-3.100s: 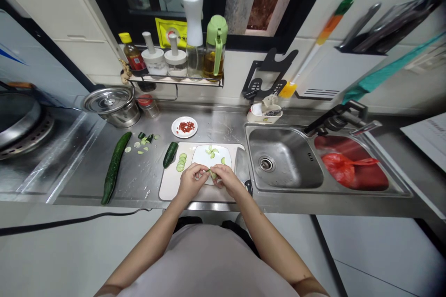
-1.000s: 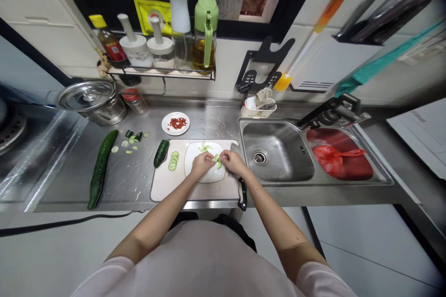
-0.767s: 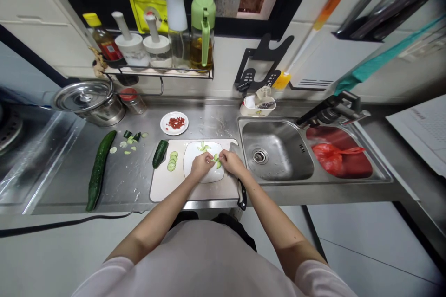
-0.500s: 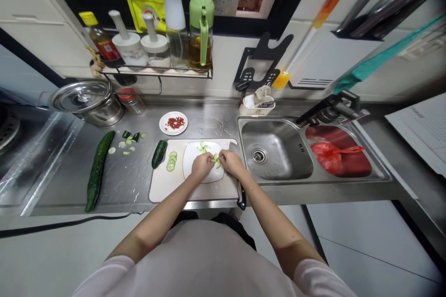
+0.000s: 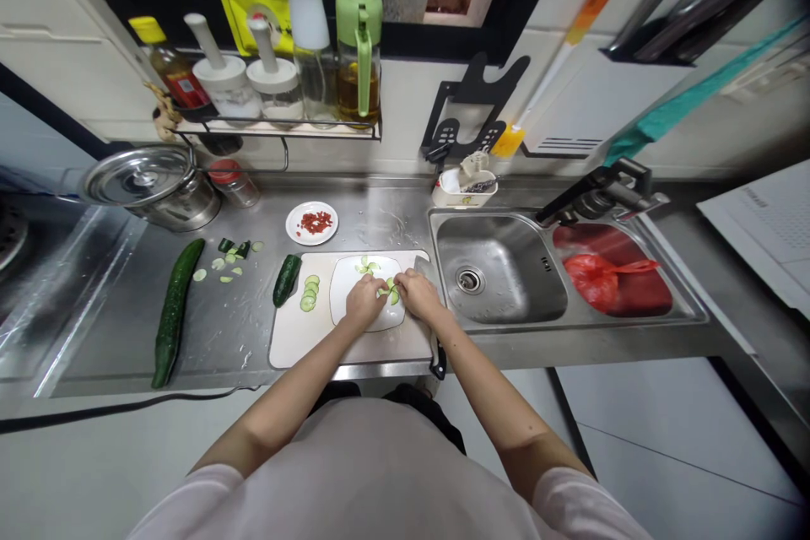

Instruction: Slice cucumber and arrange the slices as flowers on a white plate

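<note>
Both my hands work over a white plate point(image 5: 342, 295) that lies on a pale cutting board point(image 5: 304, 346). My left hand point(image 5: 365, 302) pinches a cucumber slice point(image 5: 383, 292) at the plate's right half. Fingers closed, my right hand point(image 5: 418, 294) touches the same small group of cut cucumber pieces point(image 5: 393, 295); what it grips is too small to tell. Another cluster of cucumber pieces point(image 5: 366, 267) is arranged like petals at the plate's back. Left of the plate, a row of round slices point(image 5: 310, 293) and a cucumber piece point(image 5: 287, 280) rest on the board.
A knife point(image 5: 438, 354) lies along the board's right edge, partly under my right arm. A whole cucumber point(image 5: 175, 312) and scraps point(image 5: 228, 257) are on the left counter. A small plate of red bits point(image 5: 312, 224) stands behind the board. The sink point(image 5: 506, 270) is to the right.
The view has shifted slightly. My hands stay at the same cucumber group, with only small finger movements.
</note>
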`<state>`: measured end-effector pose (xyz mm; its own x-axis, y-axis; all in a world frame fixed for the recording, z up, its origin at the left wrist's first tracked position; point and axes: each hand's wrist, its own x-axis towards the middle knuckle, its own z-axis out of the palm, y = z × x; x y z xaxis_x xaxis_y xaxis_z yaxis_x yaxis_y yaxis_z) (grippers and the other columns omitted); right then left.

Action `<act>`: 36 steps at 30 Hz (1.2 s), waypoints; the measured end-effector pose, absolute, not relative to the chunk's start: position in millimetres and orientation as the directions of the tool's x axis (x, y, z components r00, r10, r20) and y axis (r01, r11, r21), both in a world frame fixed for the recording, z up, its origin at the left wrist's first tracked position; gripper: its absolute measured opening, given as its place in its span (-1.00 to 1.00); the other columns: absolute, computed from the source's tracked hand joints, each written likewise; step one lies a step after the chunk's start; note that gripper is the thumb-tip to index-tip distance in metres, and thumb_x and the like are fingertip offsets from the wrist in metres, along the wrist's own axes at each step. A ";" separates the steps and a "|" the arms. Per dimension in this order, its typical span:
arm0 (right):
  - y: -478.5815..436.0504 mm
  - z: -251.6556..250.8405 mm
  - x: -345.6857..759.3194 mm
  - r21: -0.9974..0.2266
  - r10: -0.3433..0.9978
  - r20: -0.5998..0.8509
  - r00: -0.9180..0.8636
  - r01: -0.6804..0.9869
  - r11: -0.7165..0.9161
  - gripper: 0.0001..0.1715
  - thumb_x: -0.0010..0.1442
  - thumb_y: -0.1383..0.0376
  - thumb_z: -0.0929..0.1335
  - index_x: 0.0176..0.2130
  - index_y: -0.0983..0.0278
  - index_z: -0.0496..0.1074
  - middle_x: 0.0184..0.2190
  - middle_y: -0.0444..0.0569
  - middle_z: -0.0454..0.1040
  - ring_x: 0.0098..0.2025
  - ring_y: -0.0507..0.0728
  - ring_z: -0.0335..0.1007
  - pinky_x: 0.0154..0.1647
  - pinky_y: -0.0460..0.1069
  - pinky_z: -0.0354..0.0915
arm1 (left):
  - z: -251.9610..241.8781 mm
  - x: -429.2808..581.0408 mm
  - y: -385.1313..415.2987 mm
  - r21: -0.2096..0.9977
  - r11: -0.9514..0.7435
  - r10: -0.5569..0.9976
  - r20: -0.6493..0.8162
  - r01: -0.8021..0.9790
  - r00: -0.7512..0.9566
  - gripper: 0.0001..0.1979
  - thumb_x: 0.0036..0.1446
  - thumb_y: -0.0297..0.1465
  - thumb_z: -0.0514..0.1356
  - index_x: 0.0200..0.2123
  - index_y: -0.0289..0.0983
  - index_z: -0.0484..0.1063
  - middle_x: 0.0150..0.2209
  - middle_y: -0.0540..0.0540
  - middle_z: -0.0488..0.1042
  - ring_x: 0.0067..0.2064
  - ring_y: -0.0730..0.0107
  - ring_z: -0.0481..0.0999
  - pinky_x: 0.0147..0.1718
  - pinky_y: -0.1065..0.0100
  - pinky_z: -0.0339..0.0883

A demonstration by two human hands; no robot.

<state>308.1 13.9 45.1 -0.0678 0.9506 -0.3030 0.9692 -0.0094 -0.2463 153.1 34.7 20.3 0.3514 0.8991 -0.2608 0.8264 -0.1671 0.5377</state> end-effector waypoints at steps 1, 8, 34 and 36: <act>13.5 45.5 308.2 -0.236 0.950 -0.304 -0.069 0.972 -0.005 -0.68 0.33 0.31 0.19 -0.05 0.22 0.46 -0.10 0.06 0.41 -0.09 0.15 0.29 -0.22 -0.05 0.11 | 20.4 153.0 35.1 0.544 -0.172 0.898 -0.257 0.821 0.358 -0.81 0.13 -0.36 0.18 -0.19 -0.13 0.53 -0.13 -0.07 0.43 -0.07 0.27 0.44 -0.20 0.36 0.28; 10.6 47.6 311.6 -0.191 0.949 -0.291 -0.121 0.979 0.067 -0.63 0.37 0.28 0.14 -0.05 0.20 0.46 -0.11 0.07 0.39 -0.06 0.17 0.27 -0.21 -0.04 0.11 | 22.1 156.3 37.5 0.586 -0.172 0.896 -0.241 0.792 0.373 -0.82 0.16 -0.31 0.16 -0.23 -0.13 0.55 -0.20 -0.07 0.44 -0.14 0.30 0.45 -0.23 0.37 0.27; 5.4 39.5 313.7 -0.310 0.970 -0.243 0.020 0.946 -0.097 -0.68 0.33 0.30 0.19 0.01 0.25 0.39 -0.04 0.07 0.43 -0.04 0.16 0.31 -0.13 -0.04 0.15 | 17.3 162.4 39.0 0.589 -0.146 0.897 -0.260 0.795 0.358 -0.85 0.15 -0.36 0.17 -0.25 -0.15 0.54 -0.15 -0.04 0.48 -0.12 0.34 0.46 -0.21 0.39 0.26; 4.3 38.2 313.8 -0.323 0.971 -0.237 0.041 0.939 -0.119 -0.69 0.32 0.30 0.20 -0.01 0.25 0.40 -0.06 0.06 0.44 -0.06 0.15 0.32 -0.15 -0.05 0.15 | 18.2 162.2 38.9 0.589 -0.148 0.896 -0.259 0.795 0.360 -0.85 0.15 -0.36 0.17 -0.25 -0.15 0.54 -0.15 -0.04 0.48 -0.14 0.35 0.46 -0.22 0.39 0.26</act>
